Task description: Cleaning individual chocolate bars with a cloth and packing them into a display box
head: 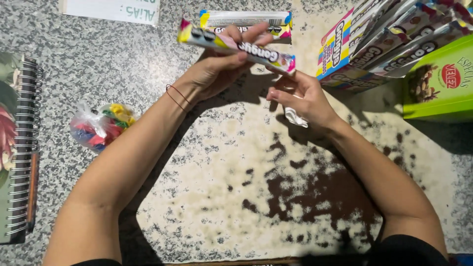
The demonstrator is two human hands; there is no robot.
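1. Left hand (214, 74) pinches a candy bar (236, 45) above the counter (197, 197); held only mid-length, it could tip and drop.
2. Right hand (303, 98) curls around a white scrap (295, 117), probably paper; it may slip out.

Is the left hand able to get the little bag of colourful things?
Probably not at once: the left hand is holding a long candy pack. The bag lies uncovered beside that forearm.
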